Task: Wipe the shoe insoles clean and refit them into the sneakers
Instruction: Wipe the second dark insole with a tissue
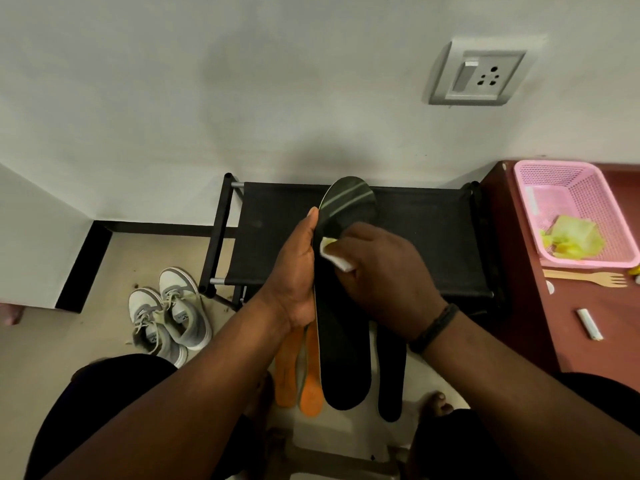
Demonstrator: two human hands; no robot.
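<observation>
Two hands work at the middle of the scene: the left hand (298, 268) grips the edge of a dark insole (341, 306) held upright, toe far, while the right hand (381, 278) pinches a white wipe (334, 252) against its face. Near them, below, lie two orange insoles (301, 372) and another dark insole (391, 375). White-and-grey sneakers (169, 317) stand on the floor at left, beside a black rack (433, 237).

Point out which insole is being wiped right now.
The dark insole held upright by the left hand, with the right hand pressing a white wipe on it. The orange insoles lie untouched below.
</observation>
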